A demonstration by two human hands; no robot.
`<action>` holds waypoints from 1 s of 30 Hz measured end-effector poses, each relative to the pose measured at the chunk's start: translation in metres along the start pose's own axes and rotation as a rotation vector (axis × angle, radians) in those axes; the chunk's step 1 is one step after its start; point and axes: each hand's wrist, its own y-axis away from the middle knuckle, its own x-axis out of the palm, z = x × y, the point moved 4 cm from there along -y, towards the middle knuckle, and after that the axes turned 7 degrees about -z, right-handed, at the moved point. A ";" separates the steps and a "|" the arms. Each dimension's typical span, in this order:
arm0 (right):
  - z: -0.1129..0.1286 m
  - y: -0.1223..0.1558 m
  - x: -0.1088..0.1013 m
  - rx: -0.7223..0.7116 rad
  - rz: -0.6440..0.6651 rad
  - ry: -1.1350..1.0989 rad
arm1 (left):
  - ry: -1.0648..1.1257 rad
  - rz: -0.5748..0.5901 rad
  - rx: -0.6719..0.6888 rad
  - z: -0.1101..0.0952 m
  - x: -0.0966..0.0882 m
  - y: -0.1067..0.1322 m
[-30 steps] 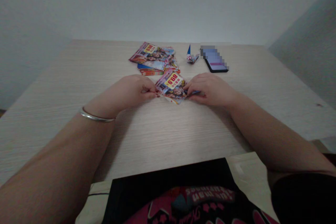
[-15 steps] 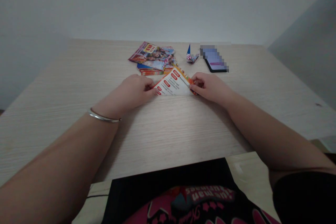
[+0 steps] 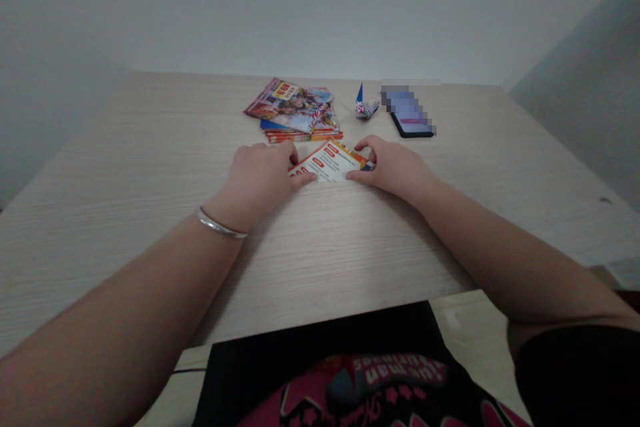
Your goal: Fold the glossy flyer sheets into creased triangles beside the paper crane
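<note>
Between my hands lies a folded paper sheet (image 3: 327, 165), roughly a triangle, white with red labels and small print, with orange and coloured print along its far edges. My left hand (image 3: 265, 177), wearing a silver bangle (image 3: 221, 223) at the wrist, grips the paper's left corner, thumb on top and fingers curled behind. On the opposite side my right hand (image 3: 393, 170) pinches the right corner, its thumb pressed on the white face and the index finger arched over the far edge. The paper's underside is hidden.
Just beyond the paper is a stack of colourful printed leaflets (image 3: 295, 107). To its right stands a small folded paper figure (image 3: 367, 109) with a blue point, and beside that a phone (image 3: 410, 113). All rest on a pale wooden table (image 3: 320, 247) against a wall.
The paper's peak has come down lower and flatter toward the table. Both thumbs have slid inward along its near edge, and my left hand has shifted to the right.
</note>
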 end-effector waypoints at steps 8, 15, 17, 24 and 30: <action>-0.050 -0.006 -0.011 0.024 0.208 -0.168 | 0.254 0.115 0.059 0.019 0.009 -0.007; -0.065 -0.011 -0.015 -0.001 0.294 -0.297 | 0.353 0.195 0.059 0.025 0.012 -0.010; -0.063 -0.012 -0.016 -0.019 0.218 -0.338 | 0.364 0.165 0.069 0.024 0.013 -0.010; -0.028 -0.001 -0.020 -0.315 -0.159 -0.457 | 0.424 -0.042 0.167 0.013 0.006 -0.006; -0.012 0.006 -0.024 -0.508 -0.182 -0.351 | 0.431 -0.102 0.364 0.001 -0.001 -0.002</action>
